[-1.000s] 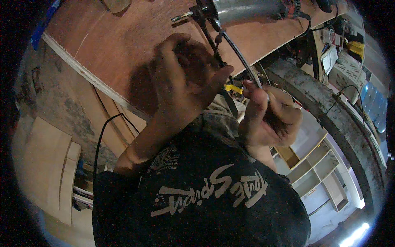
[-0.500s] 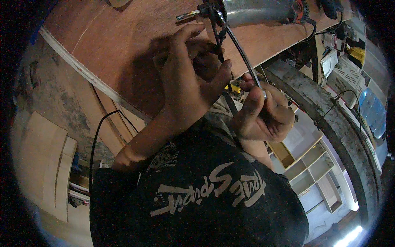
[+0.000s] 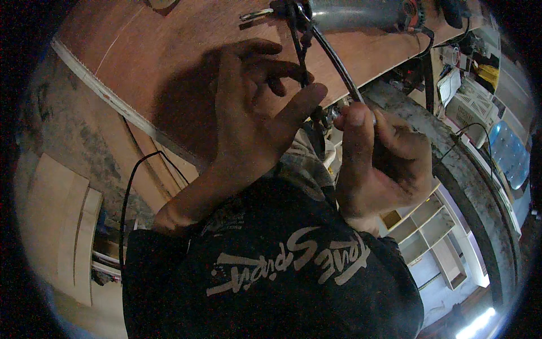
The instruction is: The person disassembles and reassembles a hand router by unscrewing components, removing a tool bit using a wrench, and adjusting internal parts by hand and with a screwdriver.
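Note:
My right hand (image 3: 387,158) grips the lower end of a shiny metal wrench (image 3: 333,53) between thumb and fingers. The wrench runs up to the front of a grey cylindrical power tool (image 3: 355,14) lying on a reddish-brown wooden board. Beyond that joint, a metal bit (image 3: 257,15) sticks out leftward. A thinner dark wrench (image 3: 298,50) comes down from the same spot. Around its lower part, my left hand (image 3: 254,107) has a fingertip and thumb in a loose pinch, its index finger stretched out; the thumb hides part of the contact.
The wooden board (image 3: 124,62) has a pale raw edge at the left. A black cord (image 3: 127,198) loops beside it. To the right stand a grey curved ledge (image 3: 468,175), a white basket (image 3: 471,104), a clear blue bottle (image 3: 508,152) and a partitioned wooden frame (image 3: 423,226).
My right hand has moved to the right and come closer to the camera, swinging the shiny wrench's lower end rightward. My left hand stays by the dark wrench, with its fingers slightly lower.

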Tool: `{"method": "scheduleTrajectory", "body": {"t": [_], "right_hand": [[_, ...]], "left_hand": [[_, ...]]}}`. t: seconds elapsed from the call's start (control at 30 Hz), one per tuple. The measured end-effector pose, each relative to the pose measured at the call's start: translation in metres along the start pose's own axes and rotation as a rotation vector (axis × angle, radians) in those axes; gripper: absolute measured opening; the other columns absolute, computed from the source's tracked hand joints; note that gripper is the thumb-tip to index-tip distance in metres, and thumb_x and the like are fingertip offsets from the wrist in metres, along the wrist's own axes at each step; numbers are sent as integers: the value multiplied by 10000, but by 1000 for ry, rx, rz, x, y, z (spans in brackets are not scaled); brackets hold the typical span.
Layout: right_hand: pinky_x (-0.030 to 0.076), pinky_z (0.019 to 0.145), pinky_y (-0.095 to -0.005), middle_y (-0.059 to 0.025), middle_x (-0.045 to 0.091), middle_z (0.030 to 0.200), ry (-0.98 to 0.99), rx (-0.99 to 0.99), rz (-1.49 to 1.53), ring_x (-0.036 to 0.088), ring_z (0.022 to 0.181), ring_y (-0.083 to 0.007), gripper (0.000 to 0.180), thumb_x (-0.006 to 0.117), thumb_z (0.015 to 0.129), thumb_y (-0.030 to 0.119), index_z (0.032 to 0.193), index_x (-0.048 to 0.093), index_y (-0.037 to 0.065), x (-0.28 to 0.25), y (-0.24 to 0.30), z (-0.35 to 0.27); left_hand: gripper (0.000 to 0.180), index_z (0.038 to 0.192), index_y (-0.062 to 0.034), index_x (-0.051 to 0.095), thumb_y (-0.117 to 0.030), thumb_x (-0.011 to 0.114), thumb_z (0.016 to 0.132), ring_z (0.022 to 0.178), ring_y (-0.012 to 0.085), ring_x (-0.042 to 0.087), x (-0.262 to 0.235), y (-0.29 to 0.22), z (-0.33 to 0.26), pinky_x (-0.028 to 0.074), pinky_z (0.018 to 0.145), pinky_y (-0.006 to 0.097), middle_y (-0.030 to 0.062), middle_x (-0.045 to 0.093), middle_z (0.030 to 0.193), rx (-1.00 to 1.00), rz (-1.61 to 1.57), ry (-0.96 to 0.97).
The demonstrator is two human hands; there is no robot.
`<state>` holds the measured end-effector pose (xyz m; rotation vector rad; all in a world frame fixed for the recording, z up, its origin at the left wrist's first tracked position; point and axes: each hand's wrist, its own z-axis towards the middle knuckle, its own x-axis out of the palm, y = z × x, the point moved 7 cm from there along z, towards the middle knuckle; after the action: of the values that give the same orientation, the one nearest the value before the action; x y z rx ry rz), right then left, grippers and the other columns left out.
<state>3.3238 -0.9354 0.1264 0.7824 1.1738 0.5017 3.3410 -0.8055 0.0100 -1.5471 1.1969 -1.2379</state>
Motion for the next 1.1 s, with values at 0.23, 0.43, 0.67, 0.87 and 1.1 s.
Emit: {"method": "scheduleTrajectory", "body": {"t": [0.23, 0.43, 0.67, 0.87, 1.1], "right_hand": [[566, 620, -288, -201, 698, 793, -15, -36, 20, 689, 679, -195, 215, 767, 834, -3, 857, 553, 3, -3, 11, 15], [553, 604, -262, -193, 706, 771, -116, -47, -49, 679, 632, -171, 210, 791, 835, 71, 828, 601, -17, 1, 24, 36], [516, 548, -220, -161, 703, 740, -70, -40, -203, 666, 596, -144, 234, 810, 829, 127, 834, 626, -18, 2, 34, 54], [472, 524, -210, -78, 681, 708, 27, -69, -257, 588, 549, -94, 156, 761, 868, 113, 871, 650, 4, 21, 50, 69], [463, 569, -241, -92, 672, 718, 457, -184, -704, 591, 621, -63, 100, 680, 908, 110, 967, 695, 32, 47, 45, 94]], "left_hand": [[538, 1271, -55, 378, -70, 743, 875, 851, 121, 652, 8, -23, -12, 518, 668, 226, 90, 638, 942, -394, -347, -23], [512, 1259, -39, 357, -97, 720, 902, 797, 142, 677, 27, -23, -23, 574, 654, 247, 106, 636, 939, -699, -769, -26], [483, 1201, 4, 388, -178, 726, 908, 797, 161, 680, 48, -8, -39, 575, 619, 265, 114, 628, 947, -884, -765, -6], [529, 1169, 45, 403, -214, 760, 878, 765, 162, 658, 57, 4, -13, 545, 586, 266, 143, 592, 980, -551, -700, 41], [615, 1149, 53, 428, -234, 821, 773, 954, 236, 598, 33, -27, -19, 517, 713, 347, 204, 530, 1093, -192, -18, -30]]}}
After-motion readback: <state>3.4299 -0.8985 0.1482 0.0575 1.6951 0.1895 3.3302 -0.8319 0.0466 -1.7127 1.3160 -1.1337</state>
